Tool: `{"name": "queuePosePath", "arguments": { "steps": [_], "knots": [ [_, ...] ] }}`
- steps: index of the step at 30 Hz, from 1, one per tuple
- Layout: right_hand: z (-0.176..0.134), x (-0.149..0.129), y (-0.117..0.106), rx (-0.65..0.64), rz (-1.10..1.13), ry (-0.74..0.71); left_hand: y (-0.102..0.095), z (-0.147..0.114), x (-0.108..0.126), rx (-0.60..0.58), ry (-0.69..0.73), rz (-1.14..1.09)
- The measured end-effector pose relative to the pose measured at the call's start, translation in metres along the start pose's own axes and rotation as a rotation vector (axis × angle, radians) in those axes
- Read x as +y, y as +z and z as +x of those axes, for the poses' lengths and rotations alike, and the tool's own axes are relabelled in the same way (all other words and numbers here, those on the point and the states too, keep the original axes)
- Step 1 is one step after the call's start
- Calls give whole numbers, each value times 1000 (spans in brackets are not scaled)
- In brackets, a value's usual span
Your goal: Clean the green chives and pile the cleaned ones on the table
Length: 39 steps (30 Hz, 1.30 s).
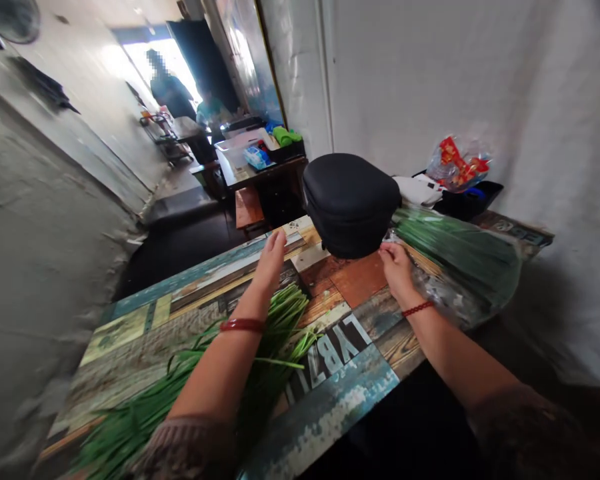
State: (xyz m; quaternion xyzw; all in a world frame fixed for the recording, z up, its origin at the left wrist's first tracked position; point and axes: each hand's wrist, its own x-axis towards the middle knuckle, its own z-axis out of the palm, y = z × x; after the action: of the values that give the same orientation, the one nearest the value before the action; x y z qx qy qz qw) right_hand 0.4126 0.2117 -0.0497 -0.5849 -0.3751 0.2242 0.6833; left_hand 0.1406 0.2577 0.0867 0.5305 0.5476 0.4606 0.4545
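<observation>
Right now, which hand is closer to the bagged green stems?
Right. The right hand is beside the bagged green stems; the left hand is farther away, left of the black rounded thing.

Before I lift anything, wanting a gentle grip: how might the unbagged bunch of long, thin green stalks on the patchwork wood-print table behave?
The green bunch would probably droop at its leafy end, where thin blades splay and bend. Its paler stem ends look straighter, so likely stiffer. No tie shows and stray stalks poke out, so some may slip loose.
</observation>
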Motion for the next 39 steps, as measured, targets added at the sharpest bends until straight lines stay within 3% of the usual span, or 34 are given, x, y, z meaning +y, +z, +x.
{"name": "queuePosePath", "arguments": {
  "steps": [4,7,11,14,18,20,23,28,31,35,37,39],
  "knots": [
    [1,6,1,-64,-264,-169,-44,-42,3,67,71,197],
    [5,-1,3,-181,-413,-218,-47,-85,-4,64,170,338],
    [4,-16,0,-344,-520,-253,-13,-161,-23,-47,399,489],
    [-17,-31,-17,-501,-537,-309,20,-211,-46,-266,551,676],
    [-79,-51,-63,-693,-555,-398,41,-237,-78,-378,672,892],
    [-112,-61,-83,-754,-628,-471,43,-236,-84,-359,699,949],
    [-141,-75,-95,-679,-792,-499,42,-233,-85,-357,735,974],
    [-144,-87,-89,-653,-861,-503,38,-232,-86,-346,732,888],
    [-144,-84,-87,-642,-820,-485,40,-214,-79,-341,669,731],
    [-117,-82,-84,-639,-552,-368,50,-147,-41,-213,569,411],
    [-78,-90,-82,-503,-323,-241,56,-98,-17,-127,442,183],
    [-25,-102,-76,-247,-90,-94,61,-47,1,-124,291,-73]
  ]
}}
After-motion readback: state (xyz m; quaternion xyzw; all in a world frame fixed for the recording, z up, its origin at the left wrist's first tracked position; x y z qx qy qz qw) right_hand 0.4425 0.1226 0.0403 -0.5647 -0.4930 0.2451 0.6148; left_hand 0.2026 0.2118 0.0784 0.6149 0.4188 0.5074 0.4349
